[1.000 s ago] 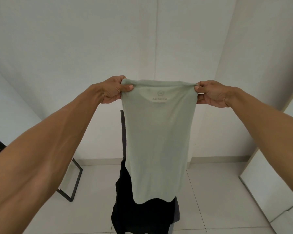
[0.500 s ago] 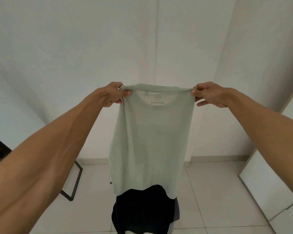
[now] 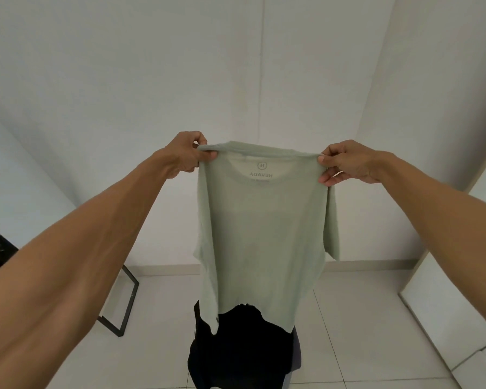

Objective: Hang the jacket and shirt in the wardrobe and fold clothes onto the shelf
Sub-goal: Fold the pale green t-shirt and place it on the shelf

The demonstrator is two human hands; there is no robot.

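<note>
A pale green t-shirt [image 3: 261, 234] hangs in the air in front of me, its neck label showing through reversed. My left hand [image 3: 187, 154] pinches its left shoulder and my right hand [image 3: 345, 162] pinches its right shoulder, both at chest height with arms stretched out. The shirt's short sleeves droop at both sides and its hem hangs just above a black garment [image 3: 242, 352] draped over something below, which the shirt partly hides.
A white wall stands straight ahead. A black metal frame [image 3: 122, 307] rests on the tiled floor at the left. White cabinet panels [image 3: 443, 313] line the right side. Pale floor tiles [image 3: 354, 332] lie around the black garment.
The shirt has spread wider, with its sleeves now hanging out at the sides. Both hands have dropped slightly and moved a little farther apart.
</note>
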